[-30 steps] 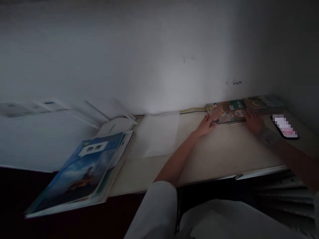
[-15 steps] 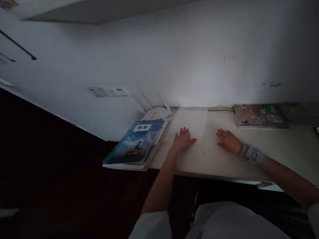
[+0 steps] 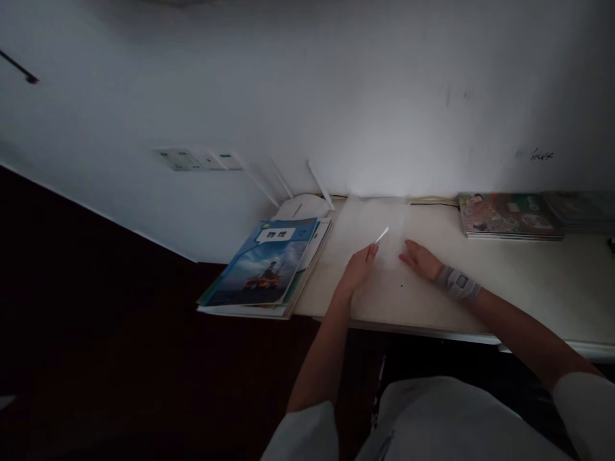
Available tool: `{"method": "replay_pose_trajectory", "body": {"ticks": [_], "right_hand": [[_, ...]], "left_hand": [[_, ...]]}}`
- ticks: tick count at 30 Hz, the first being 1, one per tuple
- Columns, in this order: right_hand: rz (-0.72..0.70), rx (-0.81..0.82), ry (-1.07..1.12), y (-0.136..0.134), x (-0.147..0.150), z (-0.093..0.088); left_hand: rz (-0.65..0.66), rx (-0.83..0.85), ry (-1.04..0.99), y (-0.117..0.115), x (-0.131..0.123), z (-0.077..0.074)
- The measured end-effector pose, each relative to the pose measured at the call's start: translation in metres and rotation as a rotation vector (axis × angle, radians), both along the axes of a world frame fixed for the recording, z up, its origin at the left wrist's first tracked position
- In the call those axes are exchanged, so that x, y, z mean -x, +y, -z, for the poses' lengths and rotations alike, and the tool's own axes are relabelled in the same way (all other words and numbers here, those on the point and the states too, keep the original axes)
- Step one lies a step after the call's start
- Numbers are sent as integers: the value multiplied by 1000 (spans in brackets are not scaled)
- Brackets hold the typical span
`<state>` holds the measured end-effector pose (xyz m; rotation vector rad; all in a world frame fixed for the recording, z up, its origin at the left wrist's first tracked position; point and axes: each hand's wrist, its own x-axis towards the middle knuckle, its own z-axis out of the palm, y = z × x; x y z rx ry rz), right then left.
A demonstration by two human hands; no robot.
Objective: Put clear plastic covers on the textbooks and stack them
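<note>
A pale, see-through sheet (image 3: pixel 368 214), which looks like clear plastic, lies on the white desk against the wall. At its near part, my left hand (image 3: pixel 359 267) is closed, thumb and fingers pinched together. A bright, thin glint runs up from those fingertips, apparently a raised edge of the sheet; the dim light makes it hard to be sure. My right hand (image 3: pixel 421 259), with a grey band on the wrist, hovers at or just above the desk beside the sheet's right edge. Its thumb stands a little apart from the curved fingers, and nothing shows between them.
To the left, a stack of books with a blue physics textbook (image 3: pixel 266 266) on top overhangs the desk edge. Behind it stands a white router (image 3: pixel 303 206) with raised antennas. More books (image 3: pixel 509 216) lie at the back right. A cable (image 3: pixel 432 202) runs along the wall.
My left hand has gone from lying flat with spread fingers to a pinch, and a bright glint has appeared at its fingertips. My right hand has moved left, towards the sheet.
</note>
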<state>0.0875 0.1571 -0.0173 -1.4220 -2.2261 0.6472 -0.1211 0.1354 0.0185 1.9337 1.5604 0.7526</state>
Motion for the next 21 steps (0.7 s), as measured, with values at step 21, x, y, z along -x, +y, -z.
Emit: {"method": "replay_pose_trajectory", "body": {"ticks": [21], "right_hand": [[332,193,925,-147,-109,-45]], "left_hand": [[467,12,-213,-105,-142,0]]}}
